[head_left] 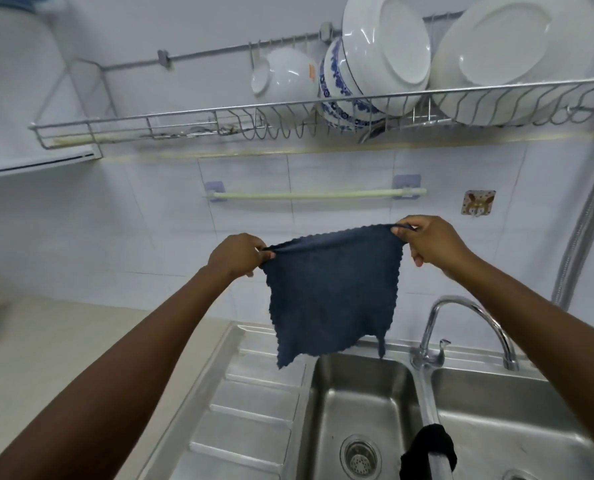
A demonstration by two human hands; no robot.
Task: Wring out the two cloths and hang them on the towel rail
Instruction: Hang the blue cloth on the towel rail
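Two hands, the left hand point(237, 255) and the right hand point(428, 244), pinch the top corners of the blue cloth point(333, 292). It hangs soft and floppy below the far towel rail point(316, 195). Corners give good hold.

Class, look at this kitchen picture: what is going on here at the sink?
A person holds a dark blue cloth spread out by its top corners, left hand on one, right hand on the other, above the steel sink. The towel rail on the tiled wall behind it is bare, so nothing is hung yet. A second, black cloth lies draped over the divider between the two basins.
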